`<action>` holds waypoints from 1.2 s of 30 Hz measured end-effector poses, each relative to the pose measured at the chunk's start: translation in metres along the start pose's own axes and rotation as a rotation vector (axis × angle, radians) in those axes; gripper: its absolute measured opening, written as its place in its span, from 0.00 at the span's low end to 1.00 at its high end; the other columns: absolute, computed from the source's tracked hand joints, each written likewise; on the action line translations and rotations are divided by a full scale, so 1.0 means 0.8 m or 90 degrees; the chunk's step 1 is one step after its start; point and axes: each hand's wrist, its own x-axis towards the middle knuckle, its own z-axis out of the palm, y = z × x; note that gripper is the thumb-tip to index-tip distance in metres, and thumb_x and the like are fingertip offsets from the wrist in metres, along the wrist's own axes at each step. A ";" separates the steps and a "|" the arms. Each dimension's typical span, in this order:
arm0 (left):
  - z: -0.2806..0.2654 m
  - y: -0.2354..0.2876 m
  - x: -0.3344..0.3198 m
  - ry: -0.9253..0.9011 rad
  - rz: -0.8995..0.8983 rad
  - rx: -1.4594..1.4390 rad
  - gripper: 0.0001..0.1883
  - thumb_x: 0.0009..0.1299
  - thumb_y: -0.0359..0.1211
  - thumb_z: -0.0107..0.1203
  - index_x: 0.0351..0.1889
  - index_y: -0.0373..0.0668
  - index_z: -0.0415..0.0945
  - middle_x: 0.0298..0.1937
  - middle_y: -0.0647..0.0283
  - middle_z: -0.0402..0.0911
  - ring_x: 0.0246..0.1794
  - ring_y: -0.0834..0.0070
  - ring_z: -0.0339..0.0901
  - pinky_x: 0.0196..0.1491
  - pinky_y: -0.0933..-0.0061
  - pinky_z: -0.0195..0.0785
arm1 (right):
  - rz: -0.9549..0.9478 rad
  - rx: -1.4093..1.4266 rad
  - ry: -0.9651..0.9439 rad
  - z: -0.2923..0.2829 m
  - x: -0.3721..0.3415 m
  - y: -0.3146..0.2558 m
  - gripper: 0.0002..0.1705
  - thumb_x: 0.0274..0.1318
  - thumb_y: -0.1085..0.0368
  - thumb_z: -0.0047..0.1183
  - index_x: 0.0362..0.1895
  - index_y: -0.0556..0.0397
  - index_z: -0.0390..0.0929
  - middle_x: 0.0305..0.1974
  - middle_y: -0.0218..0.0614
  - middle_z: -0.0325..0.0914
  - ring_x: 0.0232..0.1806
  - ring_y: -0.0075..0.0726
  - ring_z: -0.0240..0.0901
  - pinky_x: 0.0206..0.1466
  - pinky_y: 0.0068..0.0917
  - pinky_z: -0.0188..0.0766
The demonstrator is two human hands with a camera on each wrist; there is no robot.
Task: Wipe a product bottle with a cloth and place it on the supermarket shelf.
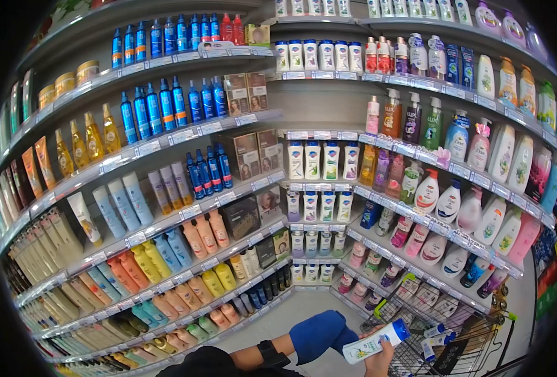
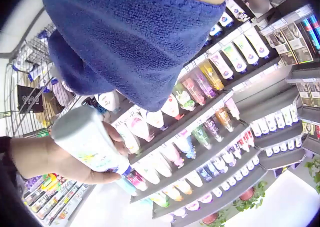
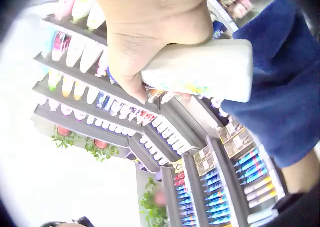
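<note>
In the head view my right hand [image 1: 381,360] grips a white bottle [image 1: 367,347] with a blue cap, held tilted, its printed front turned up. The right wrist view shows that hand [image 3: 150,32] wrapped round the bottle [image 3: 210,69], thumb along one side. A dark blue towel-like cloth [image 1: 319,333] covers my left hand, hiding its fingers; only the forearm [image 1: 253,358] with a black wrist strap shows. In the left wrist view the cloth [image 2: 125,37] hangs close to the bottle [image 2: 87,139].
A wire shopping cart [image 1: 489,333] stands at lower right, with white blue-capped bottles [image 1: 438,342] lying in it. Shelves of bottles form a corner ahead: hair products [image 1: 165,103] on the left, body washes [image 1: 448,201] on the right. White bottles [image 1: 313,160] line the corner shelves.
</note>
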 end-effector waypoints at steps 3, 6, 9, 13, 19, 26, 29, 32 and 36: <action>0.005 0.020 0.019 0.011 0.006 0.018 0.16 0.46 0.31 0.56 0.33 0.37 0.70 0.30 0.51 0.70 0.33 0.54 0.69 0.37 0.64 0.62 | 0.128 -0.136 0.001 -0.031 -0.011 -0.007 0.28 0.47 0.52 0.49 0.40 0.67 0.66 0.29 0.52 0.74 0.27 0.50 0.74 0.33 0.39 0.74; -0.002 0.060 0.049 -0.074 0.019 0.093 0.18 0.45 0.32 0.57 0.35 0.36 0.69 0.31 0.52 0.70 0.34 0.54 0.68 0.38 0.65 0.62 | 0.170 -0.126 -0.021 -0.039 -0.031 0.011 0.26 0.52 0.54 0.48 0.45 0.63 0.63 0.29 0.55 0.73 0.25 0.54 0.75 0.30 0.46 0.76; 0.018 0.073 0.053 -0.028 0.084 0.078 0.19 0.48 0.31 0.56 0.39 0.36 0.68 0.34 0.52 0.70 0.37 0.55 0.69 0.41 0.64 0.62 | 0.198 -0.074 0.128 -0.044 -0.048 0.012 0.22 0.54 0.59 0.46 0.50 0.54 0.59 0.30 0.52 0.73 0.25 0.59 0.75 0.29 0.53 0.76; 0.065 0.079 0.060 0.033 0.165 0.021 0.21 0.52 0.30 0.54 0.45 0.35 0.68 0.38 0.51 0.71 0.41 0.56 0.69 0.45 0.62 0.62 | 0.251 -0.112 0.129 -0.050 -0.055 -0.035 0.14 0.57 0.63 0.46 0.46 0.51 0.62 0.29 0.43 0.74 0.27 0.51 0.76 0.31 0.49 0.77; 0.183 0.036 0.085 0.074 0.101 -0.148 0.24 0.58 0.27 0.50 0.55 0.35 0.66 0.51 0.51 0.70 0.54 0.56 0.66 0.61 0.61 0.53 | 0.094 -0.331 0.156 -0.100 -0.053 -0.072 0.14 0.54 0.66 0.51 0.45 0.56 0.70 0.37 0.33 0.74 0.37 0.29 0.73 0.40 0.28 0.71; 0.253 0.009 0.193 -0.066 -0.087 -0.508 0.12 0.65 0.31 0.48 0.45 0.38 0.69 0.44 0.58 0.75 0.46 0.69 0.70 0.49 0.70 0.63 | -0.013 -0.502 0.358 -0.140 -0.017 -0.127 0.13 0.53 0.66 0.51 0.43 0.56 0.72 0.35 0.32 0.75 0.37 0.25 0.70 0.41 0.27 0.68; 0.253 -0.005 0.251 -0.245 -0.396 -0.858 0.10 0.66 0.33 0.47 0.43 0.40 0.69 0.39 0.60 0.77 0.42 0.72 0.72 0.46 0.72 0.65 | -0.118 -0.432 0.444 -0.165 0.031 -0.136 0.15 0.49 0.63 0.55 0.40 0.58 0.72 0.34 0.35 0.76 0.34 0.30 0.72 0.39 0.28 0.68; 0.260 -0.035 0.325 -0.220 0.011 -0.564 0.09 0.64 0.31 0.48 0.41 0.40 0.70 0.37 0.62 0.75 0.38 0.71 0.73 0.38 0.74 0.66 | -0.142 -0.832 0.523 -0.205 0.073 -0.143 0.19 0.43 0.62 0.59 0.39 0.59 0.73 0.33 0.40 0.75 0.34 0.38 0.73 0.39 0.30 0.68; 0.320 -0.087 0.363 -0.209 0.168 -0.478 0.09 0.64 0.31 0.46 0.41 0.39 0.70 0.37 0.60 0.73 0.38 0.69 0.73 0.38 0.70 0.66 | -0.052 -0.830 0.657 -0.227 0.139 -0.158 0.23 0.37 0.63 0.62 0.41 0.56 0.73 0.35 0.43 0.74 0.40 0.45 0.72 0.44 0.34 0.66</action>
